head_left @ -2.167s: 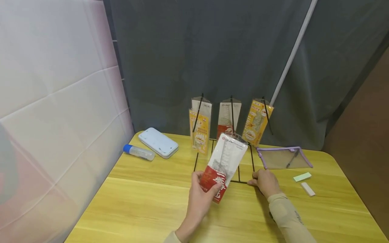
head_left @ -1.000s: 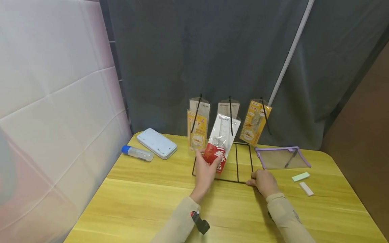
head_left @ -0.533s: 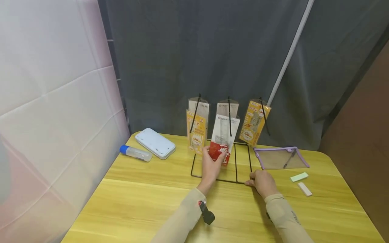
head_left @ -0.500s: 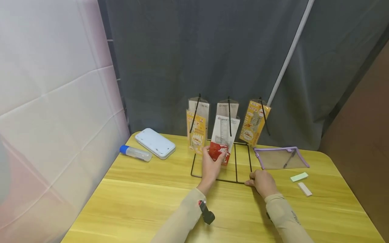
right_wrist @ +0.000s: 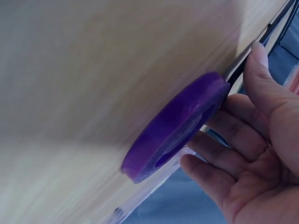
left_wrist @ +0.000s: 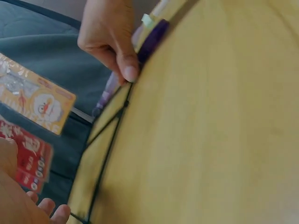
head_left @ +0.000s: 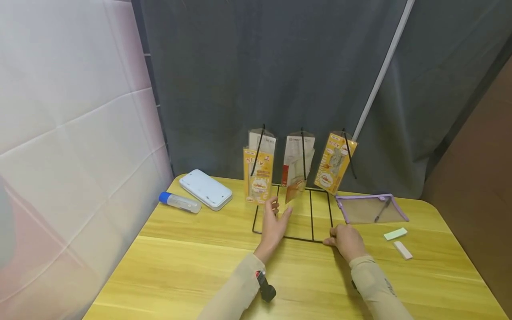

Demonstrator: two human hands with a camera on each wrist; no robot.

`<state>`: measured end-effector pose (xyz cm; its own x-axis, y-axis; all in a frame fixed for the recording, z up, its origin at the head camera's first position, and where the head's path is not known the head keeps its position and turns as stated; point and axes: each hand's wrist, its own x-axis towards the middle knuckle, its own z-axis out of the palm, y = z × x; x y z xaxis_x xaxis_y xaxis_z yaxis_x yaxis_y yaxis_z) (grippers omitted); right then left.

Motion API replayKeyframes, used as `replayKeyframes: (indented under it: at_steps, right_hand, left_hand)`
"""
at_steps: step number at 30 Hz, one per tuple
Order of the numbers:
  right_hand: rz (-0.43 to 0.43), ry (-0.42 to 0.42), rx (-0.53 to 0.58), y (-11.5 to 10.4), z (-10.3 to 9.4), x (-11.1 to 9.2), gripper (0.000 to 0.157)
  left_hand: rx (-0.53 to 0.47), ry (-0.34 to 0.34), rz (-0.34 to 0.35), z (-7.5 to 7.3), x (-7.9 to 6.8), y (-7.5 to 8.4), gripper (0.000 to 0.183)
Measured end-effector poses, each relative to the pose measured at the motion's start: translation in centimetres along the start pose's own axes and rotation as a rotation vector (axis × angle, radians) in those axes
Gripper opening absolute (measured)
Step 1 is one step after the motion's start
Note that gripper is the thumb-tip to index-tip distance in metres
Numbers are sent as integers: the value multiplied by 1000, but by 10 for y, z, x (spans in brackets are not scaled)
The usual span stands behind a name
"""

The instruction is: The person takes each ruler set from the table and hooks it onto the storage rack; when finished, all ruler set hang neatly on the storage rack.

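Note:
A black wire display rack (head_left: 312,218) stands on the table with three hooks. My right hand (head_left: 347,241) pinches its near right corner; in the right wrist view a purple ring (right_wrist: 177,126), like a roll of tape, lies beside these fingers. My left hand (head_left: 274,226) is empty, fingers spread, just below the middle hook. On that hook hang red-and-white ruler packs, the front pack (head_left: 298,175) blurred and tilted. A yellow pack (head_left: 258,175) hangs before a white pack (head_left: 262,138) on the left hook. Another yellow pack (head_left: 335,162) is on the right hook.
At the left lie a pale tin case (head_left: 206,188) and a clear tube with a blue cap (head_left: 180,202). To the right are a purple-edged mesh pouch (head_left: 364,211) with a pen inside, a green block (head_left: 395,234) and a white block (head_left: 402,250). A grey curtain (head_left: 248,66) stands behind.
My left hand carried the red-and-white ruler pack up to the middle hook, then let go and drew slightly down. The pack now hangs there, swung askew. My right hand has stayed on the rack.

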<state>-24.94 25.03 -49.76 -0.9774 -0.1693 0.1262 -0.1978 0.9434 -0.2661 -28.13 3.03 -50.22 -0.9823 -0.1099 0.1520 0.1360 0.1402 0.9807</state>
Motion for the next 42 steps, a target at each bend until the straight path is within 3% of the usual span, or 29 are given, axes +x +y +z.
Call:
replayKeyframes:
  at_steps: [3,5,8,11,14,17,21,24,28,34,39,42]
  right_hand:
    - [2,-9,-12,1,-1,0,43]
    - [-11,0,-20,1,-1,-1,42]
    - [-25,11,-26,0,0,-1,42]
    - [-21,15,-23,1,2,-1,42]
    - [-5,-2,-22,2,2,0,40]
    - [6,-23,-25,4,1,-1,40]
    - [-1,-28,-28,6,-1,-2,41]
    - [-14,-27,-27,4,-2,-2,42]
    - [-17,-40,-15,0,-2,-2,42]
    - [-11,-29,-4,0,-2,-1,40]
    - [-11,-39,-7,1,-1,-1,38]
    - [-10,-58,-6,1,0,0,36]
  left_hand:
    - [35,-48,14,-9,-10,-12,52]
    - [119,-91,63,-19,-23,-18,48]
    - [372,-143,214,-41,-53,-27,38]
    - [707,-126,318,-72,-84,-29,37]
    - [981,-129,224,-109,-105,-27,57]
    - [1130,-206,94,-141,-112,-21,77]
    - [1096,-346,43,-166,-107,-7,80]
    - [1030,-389,19,-173,-99,4,75]
    - [1015,-383,-10,-173,-93,12,71]
    - [957,-412,-9,-156,-80,23,73]
    - [899,-317,73,-143,-68,29,73]
    - [792,-240,124,-135,-61,33,66]
